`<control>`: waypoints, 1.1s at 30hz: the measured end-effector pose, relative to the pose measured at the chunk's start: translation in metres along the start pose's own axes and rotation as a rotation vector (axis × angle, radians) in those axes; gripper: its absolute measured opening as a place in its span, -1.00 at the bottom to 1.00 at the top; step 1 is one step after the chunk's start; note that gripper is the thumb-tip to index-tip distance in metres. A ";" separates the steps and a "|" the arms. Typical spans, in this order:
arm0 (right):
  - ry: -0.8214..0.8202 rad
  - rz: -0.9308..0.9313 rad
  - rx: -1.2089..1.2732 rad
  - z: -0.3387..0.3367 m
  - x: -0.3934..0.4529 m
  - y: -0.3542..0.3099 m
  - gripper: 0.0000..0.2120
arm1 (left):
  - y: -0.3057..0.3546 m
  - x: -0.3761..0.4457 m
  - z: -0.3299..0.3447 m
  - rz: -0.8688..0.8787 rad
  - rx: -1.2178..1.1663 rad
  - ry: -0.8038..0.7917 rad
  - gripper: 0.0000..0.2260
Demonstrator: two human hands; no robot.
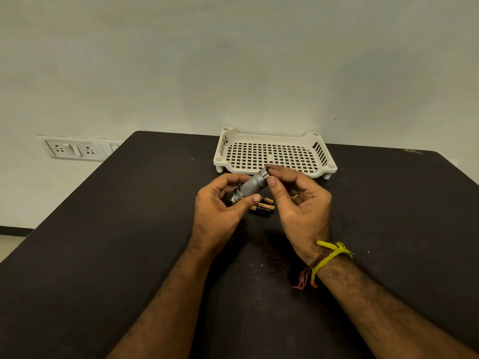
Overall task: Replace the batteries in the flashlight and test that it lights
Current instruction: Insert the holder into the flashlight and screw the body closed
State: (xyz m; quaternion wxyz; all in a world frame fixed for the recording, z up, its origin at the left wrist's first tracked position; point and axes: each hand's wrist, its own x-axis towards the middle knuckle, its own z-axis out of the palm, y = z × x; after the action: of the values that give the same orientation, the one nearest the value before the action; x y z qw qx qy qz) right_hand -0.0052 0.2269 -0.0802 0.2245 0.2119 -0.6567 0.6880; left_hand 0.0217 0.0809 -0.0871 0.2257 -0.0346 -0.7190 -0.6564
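**Silver flashlight held in both hands above the table**

Knurled silver metal marks the flashlight point(251, 186), a small cylinder held above the dark table point(129, 229) and tilted, its far end raised toward the right. The left hand point(220, 206) grips the lower, nearer end, fingers curled over the top and thumb pressed along the underside. The right hand point(298, 200) pinches the upper end between thumb and fingertips (whether that end piece is a cap or the head cannot be told).

Just beneath the flashlight, between the two hands, several small batteries point(262, 209) with copper and black casings lie on the tabletop, close together; their exact number is hard to make out.

Around the right wrist sit thread bands point(325, 259), one yellow and knotted, the others reddish brown.

Beyond the hands, a cream plastic tray point(272, 137) with a perforated floor and slotted sides stands on short feet near the table's far edge, close to the pale wall point(233, 60). On that wall, at the left, a white socket and switch panel point(74, 150) is mounted just past the table's corner.
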 end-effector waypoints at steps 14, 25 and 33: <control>-0.047 -0.076 -0.114 -0.001 0.000 0.003 -0.75 | -0.002 0.001 -0.001 0.096 0.093 0.041 -0.68; -0.056 -0.092 -0.150 0.000 -0.002 0.003 -0.77 | -0.003 0.001 0.000 0.141 0.163 0.026 -0.70; -0.090 -0.097 -0.264 -0.007 0.000 0.003 -0.61 | -0.002 0.000 0.001 0.141 0.180 0.052 -0.69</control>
State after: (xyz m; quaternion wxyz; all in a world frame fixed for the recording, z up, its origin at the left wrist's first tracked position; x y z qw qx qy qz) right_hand -0.0074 0.2341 -0.0828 0.2536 0.2425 -0.7399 0.5739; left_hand 0.0208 0.0817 -0.0890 0.2918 -0.0476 -0.7649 -0.5723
